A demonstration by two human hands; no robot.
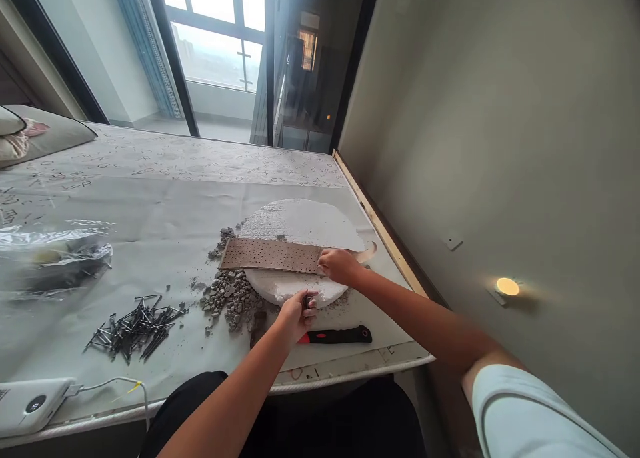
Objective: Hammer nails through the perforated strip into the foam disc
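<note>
A brown strip of board [273, 255], covered in rows of small holes, lies across a round white foam disc [310, 219]. At the board's right part, my right hand [341, 266] has its fingertips pinched together on the surface; whatever they hold is hidden. Closer to me, at the disc's front edge, my left hand [299, 313] is curled around dark, thin pieces that look like nails. Just in front of it lies a hammer [343, 335] with a black and red handle, its head partly behind my left forearm. Loose nails [137, 328] form a pile to the left.
Grey gravel [233, 297] is heaped along the disc's left side. A clear plastic bag [55, 261] lies far left, with a white power bank [33, 405] and cable at the front left. A wooden rail [383, 225] runs along the right edge by the wall.
</note>
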